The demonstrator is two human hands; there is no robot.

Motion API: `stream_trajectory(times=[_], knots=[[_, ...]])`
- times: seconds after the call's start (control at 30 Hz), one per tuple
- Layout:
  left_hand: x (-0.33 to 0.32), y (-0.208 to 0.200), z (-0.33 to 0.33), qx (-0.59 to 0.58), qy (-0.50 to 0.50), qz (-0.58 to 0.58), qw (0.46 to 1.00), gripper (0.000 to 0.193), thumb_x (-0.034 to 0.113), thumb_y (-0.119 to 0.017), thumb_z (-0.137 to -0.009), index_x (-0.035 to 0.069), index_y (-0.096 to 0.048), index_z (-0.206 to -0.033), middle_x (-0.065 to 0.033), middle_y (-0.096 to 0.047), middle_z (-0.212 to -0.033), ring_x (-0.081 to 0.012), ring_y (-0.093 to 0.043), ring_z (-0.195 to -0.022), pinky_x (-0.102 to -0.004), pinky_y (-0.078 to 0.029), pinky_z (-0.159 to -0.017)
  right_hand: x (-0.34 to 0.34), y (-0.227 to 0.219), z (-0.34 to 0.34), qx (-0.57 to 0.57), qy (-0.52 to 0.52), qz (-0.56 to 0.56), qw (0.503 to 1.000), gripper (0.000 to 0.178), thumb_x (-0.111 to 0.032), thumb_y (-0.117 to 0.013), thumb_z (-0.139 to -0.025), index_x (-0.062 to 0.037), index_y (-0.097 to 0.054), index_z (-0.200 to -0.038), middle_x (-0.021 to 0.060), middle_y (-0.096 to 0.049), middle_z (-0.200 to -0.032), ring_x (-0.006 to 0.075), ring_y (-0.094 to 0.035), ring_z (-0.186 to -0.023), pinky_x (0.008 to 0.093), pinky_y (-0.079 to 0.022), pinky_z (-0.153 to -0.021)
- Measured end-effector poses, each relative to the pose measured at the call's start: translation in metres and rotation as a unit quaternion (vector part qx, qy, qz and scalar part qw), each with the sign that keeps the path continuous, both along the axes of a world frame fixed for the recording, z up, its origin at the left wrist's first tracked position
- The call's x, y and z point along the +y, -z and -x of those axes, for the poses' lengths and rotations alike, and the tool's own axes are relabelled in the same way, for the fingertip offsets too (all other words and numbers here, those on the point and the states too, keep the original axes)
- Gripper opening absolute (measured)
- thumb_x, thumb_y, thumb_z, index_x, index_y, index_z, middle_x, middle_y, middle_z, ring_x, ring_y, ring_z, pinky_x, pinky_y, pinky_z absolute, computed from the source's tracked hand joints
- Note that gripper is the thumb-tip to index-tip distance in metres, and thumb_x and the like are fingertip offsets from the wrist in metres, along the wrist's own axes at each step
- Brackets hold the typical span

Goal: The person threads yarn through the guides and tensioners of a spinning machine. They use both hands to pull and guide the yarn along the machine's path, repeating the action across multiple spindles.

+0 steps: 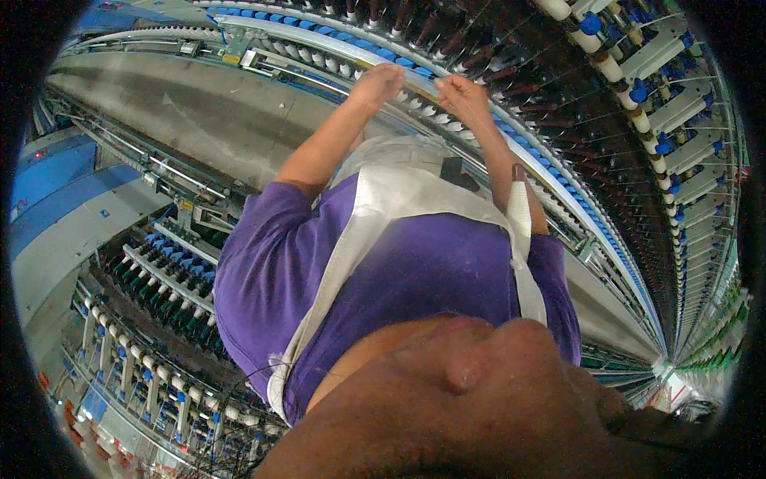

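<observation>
Left hand (383,84) and right hand (464,96) near the silver machine rail (303,37), grasp of either unclear.

1. The head view looks from the wearer's own head, through the left one of two wide fisheye cameras mounted side by side.
2. It faces steeply down, over the purple shirt (447,271) and pale apron (403,191), out to the left hand (381,84) and right hand (465,94).
3. Nearest is part of the face (415,399), very close to the lens; the torso sits farther off, the hands farther still.
4. The wide field takes in the blue-and-grey housing (68,199) at left and the machine frame (636,120) at right, bending straight edges inside a dark round rim.
</observation>
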State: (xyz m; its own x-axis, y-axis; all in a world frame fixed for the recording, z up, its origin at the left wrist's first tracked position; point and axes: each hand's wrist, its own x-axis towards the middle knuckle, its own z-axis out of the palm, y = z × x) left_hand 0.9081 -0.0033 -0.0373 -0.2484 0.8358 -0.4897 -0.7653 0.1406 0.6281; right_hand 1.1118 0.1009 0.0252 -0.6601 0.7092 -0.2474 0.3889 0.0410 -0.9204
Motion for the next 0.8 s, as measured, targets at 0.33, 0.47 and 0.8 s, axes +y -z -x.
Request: stream_trajectory(times=[0.33,0.47,0.8], knots=[[0.025,0.04,0.022,-0.227,-0.09,0.086,0.966,0.016,0.013,-0.045,-0.1,-0.001,-0.052,-0.106,-0.0097,-0.053,-0.086,-0.0246,-0.058,-0.081,-0.0457,-0.055,-0.089,-0.04,0.004,0.022,-0.087,-0.188,-0.116,0.971,0.09,-0.024,-0.074,-0.085,-0.0143,-0.018,-0.155,0.01,-0.067,-0.102,0.0111,-0.065,-0.08,0.0264,-0.051,-0.071],[0.033,0.043,0.034,-0.32,-0.076,0.087,0.94,0.011,0.012,-0.045,-0.102,0.002,-0.049,-0.098,-0.0002,-0.041,-0.061,-0.0139,-0.051,-0.056,-0.0474,-0.059,-0.086,-0.032,-0.003,0.043,0.065,-0.063,0.07,0.993,0.053,-0.023,-0.07,-0.09,-0.0079,-0.052,-0.137,0.0082,-0.069,-0.1,0.0081,-0.066,-0.08,0.0238,-0.051,-0.069],[0.036,0.042,0.076,-0.213,0.03,0.082,0.973,0.008,0.016,-0.061,-0.096,0.008,-0.059,-0.096,0.0014,-0.047,-0.062,-0.0153,-0.051,-0.055,-0.0452,-0.051,-0.091,-0.026,0.002,0.06,-0.138,-0.284,-0.316,0.895,0.025,-0.028,-0.057,-0.093,-0.0042,-0.064,-0.094,0.0125,-0.068,-0.101,0.0311,-0.064,-0.095,0.0436,-0.05,-0.083]])
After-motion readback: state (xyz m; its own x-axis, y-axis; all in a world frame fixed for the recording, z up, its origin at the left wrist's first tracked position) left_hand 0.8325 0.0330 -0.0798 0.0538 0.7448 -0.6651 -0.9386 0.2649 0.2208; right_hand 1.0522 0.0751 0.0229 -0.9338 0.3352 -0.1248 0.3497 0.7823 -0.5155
